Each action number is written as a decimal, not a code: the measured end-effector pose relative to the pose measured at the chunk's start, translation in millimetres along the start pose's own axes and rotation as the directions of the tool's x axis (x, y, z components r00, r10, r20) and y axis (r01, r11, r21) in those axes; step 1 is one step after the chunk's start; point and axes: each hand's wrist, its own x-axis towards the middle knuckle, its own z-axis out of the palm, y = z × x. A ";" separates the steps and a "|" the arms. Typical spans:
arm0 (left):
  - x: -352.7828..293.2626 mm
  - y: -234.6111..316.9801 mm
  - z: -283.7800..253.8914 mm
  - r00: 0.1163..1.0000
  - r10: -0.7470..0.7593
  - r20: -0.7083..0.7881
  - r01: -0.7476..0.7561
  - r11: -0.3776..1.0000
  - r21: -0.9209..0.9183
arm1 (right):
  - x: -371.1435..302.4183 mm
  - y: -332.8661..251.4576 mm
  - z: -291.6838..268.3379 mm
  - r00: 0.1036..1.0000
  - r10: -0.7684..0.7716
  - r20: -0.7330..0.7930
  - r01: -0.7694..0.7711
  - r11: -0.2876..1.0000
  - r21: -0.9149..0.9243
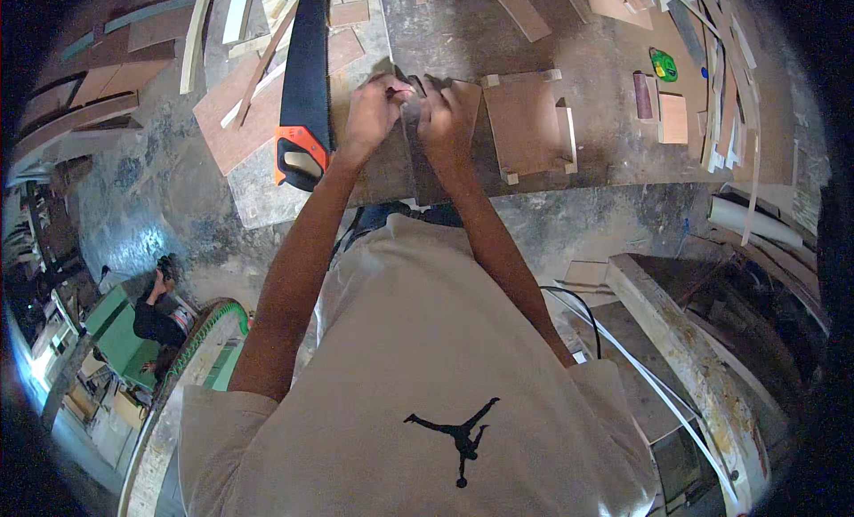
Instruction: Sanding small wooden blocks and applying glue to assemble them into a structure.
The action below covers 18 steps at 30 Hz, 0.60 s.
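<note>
Both my hands meet over the workbench (614,152), fingers bent and close together. My left hand (372,117) is closed in a pinch at the fingertips; what it holds is too small and blurred to name. My right hand (445,121) curls toward the left, its fingers closed around something I cannot make out. Under the right wrist is a dark brown board (425,184). A handsaw (304,72) with a black blade and orange handle lies left of my left hand. Right of my right hand sits a thin brown panel (523,126) with small pale wood blocks at its corners.
A green tape measure (663,64), a dark red cylinder-like piece (642,96) and a small wood block (672,119) lie to the right. Wood strips (725,81) pile up at the far right. Offcuts crowd the left. Another person (160,317) is on a green bench (116,330) at lower left.
</note>
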 end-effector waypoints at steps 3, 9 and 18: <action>-1.2 4.5 -1.2 0.997 -0.081 0.020 0.082 0.995 -0.052 | 2.4 -12.2 -14.8 0.977 0.181 0.117 -0.185 0.982 0.027; 1.4 5.4 -3.7 1.000 0.012 -0.004 -0.012 1.000 0.005 | 2.4 -16.1 -7.1 0.997 0.052 0.054 -0.057 0.993 0.101; 2.0 11.7 -7.2 0.988 -0.150 0.043 0.149 0.988 0.026 | -4.8 -21.4 -0.9 0.970 0.122 0.208 -0.129 0.992 0.018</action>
